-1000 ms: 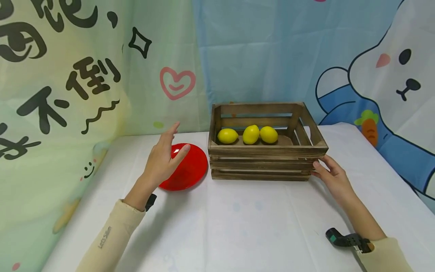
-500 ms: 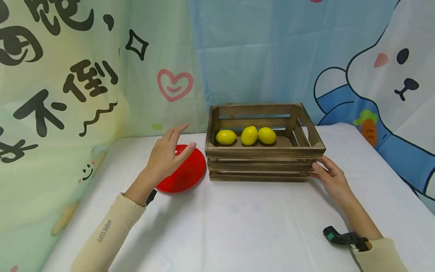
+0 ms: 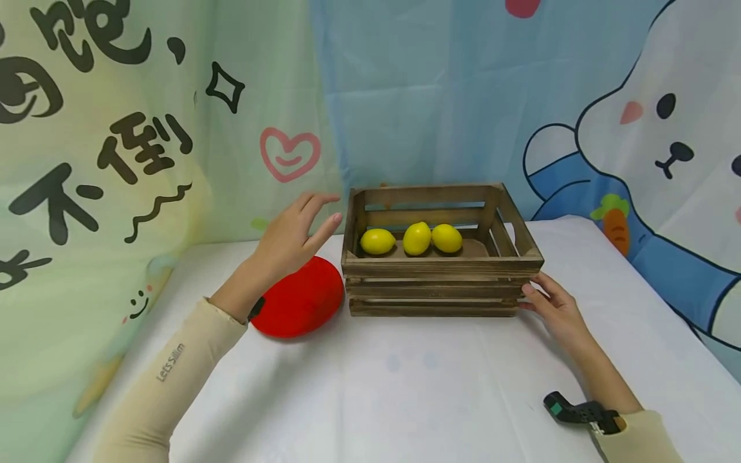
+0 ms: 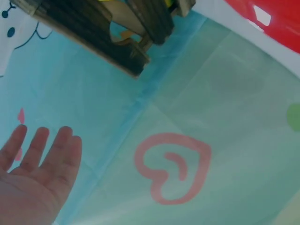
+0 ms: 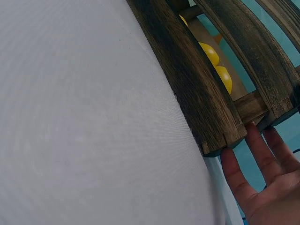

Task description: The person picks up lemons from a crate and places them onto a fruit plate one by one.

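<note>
A brown wooden slatted crate (image 3: 442,289) stands on the white-covered table, with three yellow lemons in a row inside: one on the left (image 3: 377,242), one in the middle (image 3: 417,239) and one on the right (image 3: 447,238). My left hand (image 3: 295,238) hovers with nothing in it, left of the crate and above a red plate (image 3: 307,299). Its fingers look spread in the left wrist view. At the crate's right end, my right hand (image 3: 556,312) touches the slat ends with extended fingers (image 5: 262,157); its thumb lies near the front corner.
The red plate sits just left of the crate, partly behind my left forearm. A printed cloth backdrop (image 3: 417,96) rises right behind the crate. White cloth (image 3: 428,386) covers the table in front. Black straps with a device (image 3: 579,411) are on my right wrist.
My left hand has moved up and to the right, from over the plate toward the crate's left end. My right hand stays at the crate's right end. The head view has shifted slightly.
</note>
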The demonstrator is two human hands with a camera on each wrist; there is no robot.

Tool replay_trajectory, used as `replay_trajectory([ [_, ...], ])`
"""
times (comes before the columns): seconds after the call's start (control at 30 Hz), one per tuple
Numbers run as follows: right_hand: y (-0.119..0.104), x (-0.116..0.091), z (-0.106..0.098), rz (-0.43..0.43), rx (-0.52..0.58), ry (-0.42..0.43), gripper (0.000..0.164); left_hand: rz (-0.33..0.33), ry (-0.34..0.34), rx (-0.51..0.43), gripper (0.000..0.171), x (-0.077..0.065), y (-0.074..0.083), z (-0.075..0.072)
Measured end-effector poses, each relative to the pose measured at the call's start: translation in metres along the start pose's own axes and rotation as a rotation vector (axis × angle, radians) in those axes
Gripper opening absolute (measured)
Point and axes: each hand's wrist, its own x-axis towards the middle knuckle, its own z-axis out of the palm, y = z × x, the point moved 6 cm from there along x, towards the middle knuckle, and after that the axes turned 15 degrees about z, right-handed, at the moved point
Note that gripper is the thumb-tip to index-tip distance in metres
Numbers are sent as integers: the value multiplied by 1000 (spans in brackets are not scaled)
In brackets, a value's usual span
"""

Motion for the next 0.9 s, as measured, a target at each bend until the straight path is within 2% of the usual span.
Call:
replay_trajectory([
  [0.2,-1,-2,-1,14,0,4,47,103,-31,29,47,18,10,-4],
  [0.33,0,-2,-1,23,11,10,45,147,-77,-10,47,30,10,-7],
  [0.6,4,-2,-2,63,-14,28,44,154,-196,-42,52,48,8,-11],
  [0.9,2,-3,-1,80,24,36,43,198,-221,-82,53,65,17,-19],
])
